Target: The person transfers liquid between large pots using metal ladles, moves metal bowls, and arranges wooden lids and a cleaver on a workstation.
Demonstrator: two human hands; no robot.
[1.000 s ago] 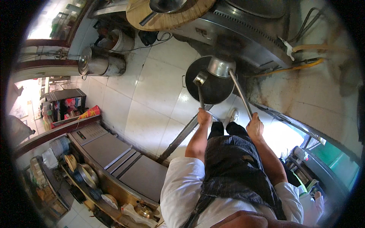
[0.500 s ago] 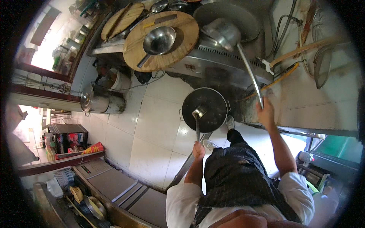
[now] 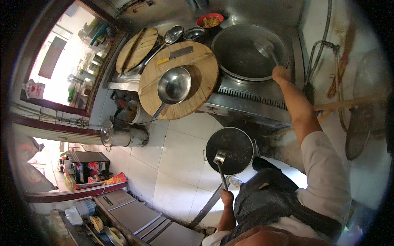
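Observation:
With my right arm stretched forward, my right hand (image 3: 281, 74) is closed around the handle of a large metal ladle (image 3: 264, 48). The ladle's bowl is down inside the wide grey pot (image 3: 222, 65) on the stove; liquid seems to cover part of it. Lower down, my left hand (image 3: 227, 197) grips the handle of a smaller metal ladle (image 3: 220, 156). Its bowl is over the left part of a two-handled pot (image 3: 208, 141) on the floor that holds dark liquid. Whether this bowl touches the liquid I cannot tell.
A round wooden board (image 3: 201, 90) carries a metal pan (image 3: 174, 85) and a cleaver (image 3: 180, 52). Behind it are a red bowl of food (image 3: 210, 20) and another wooden lid (image 3: 137, 51). A lidded metal pot (image 3: 137, 137) stands at left, a low grey counter (image 3: 123, 213) nearer me.
My right hand has gone forward, and the large ladle has passed from above the stove's front edge into the big pot. The smaller ladle stays over the floor pot. My view has shifted.

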